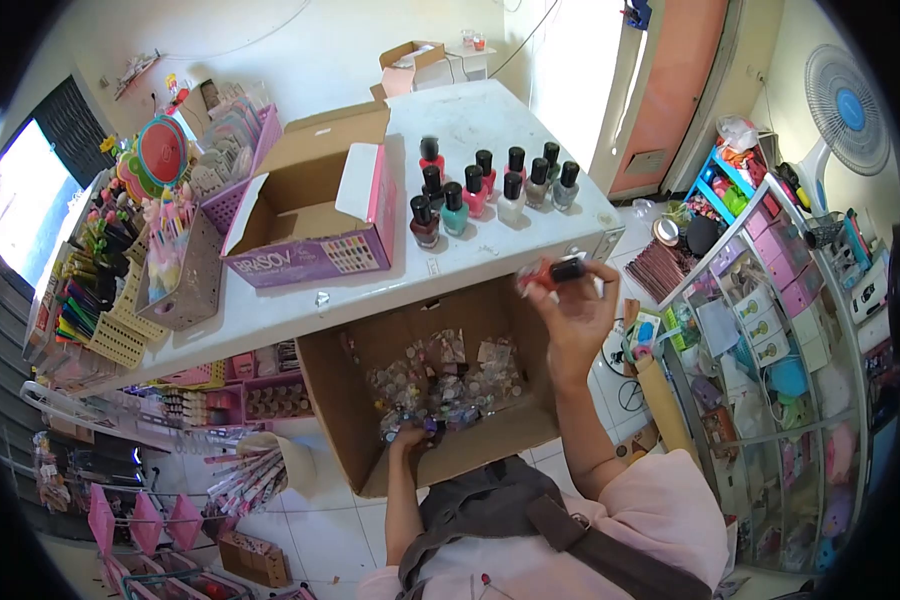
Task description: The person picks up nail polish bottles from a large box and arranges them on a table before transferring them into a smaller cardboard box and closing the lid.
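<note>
My right hand [577, 325] is raised above the right side of an open cardboard box [335, 400], its fingers closed around a red nail polish bottle [538, 275] with a black cap. Inside the box, my left hand [408, 438] reaches down to a heap of small bottles [470, 390]; its fingers are bent beside a dark cap, and what they grip is not clear. On the white tabletop [490, 120] several nail polish bottles [454, 215] stand upright in loose rows, in red, pink, teal, clear, grey and dark brown, all with black caps.
An open purple and pink carton [315, 255] sits left of the standing bottles. Farther left are baskets of pens [120, 315] and trinkets. A glass display case [770, 370] and a fan [847, 110] stand at the right. Rolled papers fill a bin [290, 465] below the table.
</note>
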Demonstrator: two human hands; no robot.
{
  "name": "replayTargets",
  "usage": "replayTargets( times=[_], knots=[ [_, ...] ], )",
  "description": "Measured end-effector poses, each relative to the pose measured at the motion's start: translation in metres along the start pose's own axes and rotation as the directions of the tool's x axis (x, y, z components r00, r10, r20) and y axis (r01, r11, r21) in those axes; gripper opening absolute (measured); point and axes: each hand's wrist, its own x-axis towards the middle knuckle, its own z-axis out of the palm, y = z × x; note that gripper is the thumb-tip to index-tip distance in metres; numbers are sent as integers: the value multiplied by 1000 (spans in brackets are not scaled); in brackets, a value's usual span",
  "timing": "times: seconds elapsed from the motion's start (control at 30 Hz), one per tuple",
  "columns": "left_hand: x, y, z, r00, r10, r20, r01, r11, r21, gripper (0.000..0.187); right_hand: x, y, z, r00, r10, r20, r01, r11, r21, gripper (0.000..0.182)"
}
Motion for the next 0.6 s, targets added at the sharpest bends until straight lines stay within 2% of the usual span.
replayTargets(
  times=[0.03, 0.07, 0.13, 0.17, 0.2, 0.23, 0.27, 0.3, 0.43, 0.5, 0.53, 0.6],
  knots=[
    [-3, -3, -3, 1000, -6, 18, 6, 1000, -13, 51, 12, 7, -5, 983, -183, -23, 176, 969, -174, 44],
    [-9, -4, -10, 999, -14, 36, 15, 1000, -26, 51, 21, 12, -9, 981, -191, -21, 184, 967, -174, 44],
    [-13, 7, -10, 999, -14, 52, 16, 999, -36, 51, 38, 19, -13, 918, -398, 7, 344, 785, -515, 38],
    [-23, 14, -8, 1000, -4, 30, 8, 992, -129, 51, 43, 20, -12, 916, -402, 6, 348, 785, -512, 38],
    [-33, 21, -8, 1000, 2, 5, -1, 975, -221, 51, 47, 21, -11, 924, -380, 35, 324, 733, -598, 35],
    [-40, 27, -9, 1000, 3, 0, -3, 975, -222, 51, 49, 23, -10, 934, -353, 62, 299, 672, -678, 31],
    [-46, 35, -10, 996, 82, 19, -76, 972, -224, 50, 52, 25, -9, 932, -355, 72, 291, 617, -731, 31],
    [-51, 44, -11, 986, 161, 36, -148, 962, -229, 50, 53, 25, -8, 933, -353, 74, 293, 623, -726, 31],
    [-82, 84, -4, 974, 222, 37, -206, 945, -255, 55, 55, 26, -6, 954, -294, 64, 243, 628, -739, 29],
    [-95, 99, -1, 911, 386, 144, -322, 886, -335, 44, 56, 27, -6, 956, -289, 60, 235, 624, -745, 28],
    [-101, 106, 2, 914, 380, 142, -317, 887, -336, 44, 57, 29, -7, 951, -303, 65, 248, 617, -746, 29],
    [-113, 120, 10, 856, 487, 174, -369, 810, -456, 38, 57, 23, -6, 955, -290, 61, 232, 606, -761, 30]
  ],
)
